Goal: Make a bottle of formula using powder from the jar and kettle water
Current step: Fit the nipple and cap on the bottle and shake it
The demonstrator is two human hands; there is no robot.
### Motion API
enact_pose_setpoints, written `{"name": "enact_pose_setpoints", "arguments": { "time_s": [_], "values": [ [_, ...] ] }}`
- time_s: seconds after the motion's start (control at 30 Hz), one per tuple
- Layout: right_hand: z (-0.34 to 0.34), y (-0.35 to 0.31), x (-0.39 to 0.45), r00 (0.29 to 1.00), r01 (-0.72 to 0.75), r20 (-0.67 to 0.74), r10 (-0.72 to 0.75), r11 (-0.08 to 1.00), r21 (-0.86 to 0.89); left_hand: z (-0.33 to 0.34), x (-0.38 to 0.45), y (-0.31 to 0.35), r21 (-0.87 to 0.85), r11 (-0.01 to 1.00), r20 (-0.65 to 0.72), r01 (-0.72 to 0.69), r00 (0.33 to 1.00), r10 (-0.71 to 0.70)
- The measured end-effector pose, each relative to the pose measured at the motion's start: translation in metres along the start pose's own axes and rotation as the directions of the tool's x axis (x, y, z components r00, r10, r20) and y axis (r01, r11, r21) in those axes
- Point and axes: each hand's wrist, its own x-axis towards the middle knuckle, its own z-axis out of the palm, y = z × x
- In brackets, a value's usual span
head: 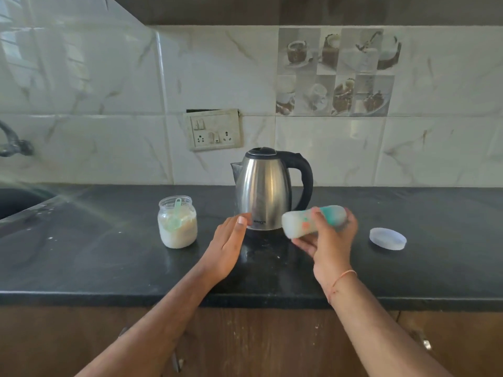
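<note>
My right hand [330, 242] grips a baby bottle [296, 223] that lies almost on its side in the air in front of the kettle; the bottle is blurred and holds whitish liquid. The steel kettle [262, 190] with a black handle and shut lid stands at the middle of the dark counter. My left hand [228, 244] hovers flat with fingers apart just left of the kettle's base, holding nothing. An open clear jar [177, 223] of pale powder with a green scoop [174, 214] inside stands to the left.
A round translucent lid [388, 238] lies on the counter [109, 262] at the right. A sink [16, 200] and a tap [13, 144] are at the far left. A socket panel [213, 129] sits on the tiled wall behind the kettle.
</note>
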Motion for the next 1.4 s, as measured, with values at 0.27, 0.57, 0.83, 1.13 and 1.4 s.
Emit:
{"name": "enact_pose_setpoints", "arguments": {
  "time_s": [0.27, 0.57, 0.83, 1.13, 1.4],
  "values": [
    [-0.005, 0.003, 0.003, 0.987, -0.052, 0.144, 0.076, 0.985, -0.166, 0.002, -0.001, -0.003, 0.032, 0.999, 0.012, -0.002, 1.0, 0.002],
    [-0.009, 0.002, 0.005, 0.997, -0.035, 0.063, 0.041, 0.995, -0.096, 0.002, 0.001, -0.002, 0.054, 0.999, 0.014, -0.008, 1.0, 0.008],
    [-0.006, 0.001, 0.001, 0.983, -0.046, 0.16, 0.086, 0.97, -0.238, 0.002, 0.0, -0.003, 0.072, 0.997, 0.012, -0.025, 1.0, 0.024],
    [-0.003, -0.001, -0.005, 0.992, -0.027, 0.115, 0.05, 0.981, -0.19, 0.002, -0.005, -0.005, 0.161, 0.982, 0.038, -0.095, 0.995, 0.09],
    [-0.001, 0.001, -0.005, 0.998, 0.006, 0.069, 0.014, 0.962, -0.273, 0.003, -0.006, -0.004, 0.213, 0.967, 0.074, -0.137, 0.99, 0.124]
  ]
}}
